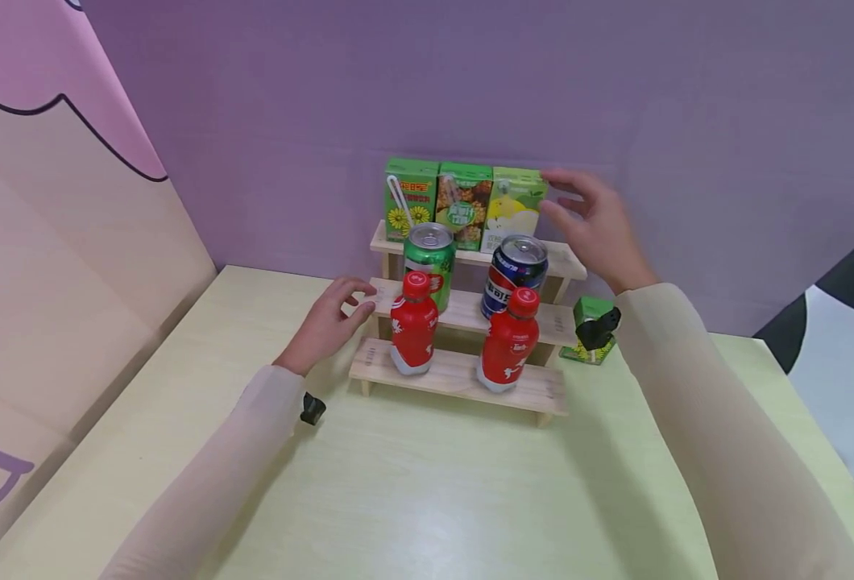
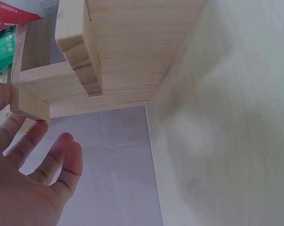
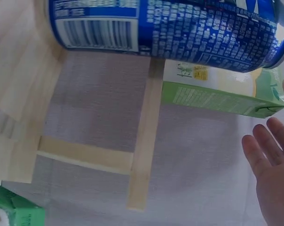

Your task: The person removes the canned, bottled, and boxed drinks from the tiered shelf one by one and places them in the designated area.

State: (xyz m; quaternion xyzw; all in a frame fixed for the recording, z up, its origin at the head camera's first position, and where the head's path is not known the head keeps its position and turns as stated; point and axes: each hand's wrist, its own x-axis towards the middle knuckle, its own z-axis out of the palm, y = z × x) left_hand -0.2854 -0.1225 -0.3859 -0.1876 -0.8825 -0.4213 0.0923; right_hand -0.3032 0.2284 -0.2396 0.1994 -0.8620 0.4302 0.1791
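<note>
Pale-green carton (image 1: pixel 516 216) and wooden stand (image 1: pixel 458 377) were between the person's two hands, the carton upright on the stand's top tier, toward its right end. The right hand (image 1: pixel 597 229) hung at the upper right of the stand, its thumb and forefinger apart beside the carton's top corner; whether any fingertip touched the carton could not be told. At the left end of the stand's middle tier was the left hand (image 1: pixel 329 322), fingers bent and spread apart, the tips close against the board's end, though the views did not settle whether they pressed on it. Two more cartons stood on the stand's top tier, a green one with a white straw (image 1: pixel 420 189) at the left and a brown-and-green one (image 1: pixel 463 201) in the middle. On the stand's middle tier stood a green can (image 1: pixel 427 254) at the left and a dark blue can (image 1: pixel 517 270) at the right. Two red bottles, one left (image 1: pixel 414 330) and one right (image 1: pixel 510 346), stood on its bottom tier. Just right of the stand, a small green carton (image 1: pixel 592 310) sat on the table (image 1: pixel 398 483), partly hidden by a black wrist device (image 1: pixel 599 329).
</note>
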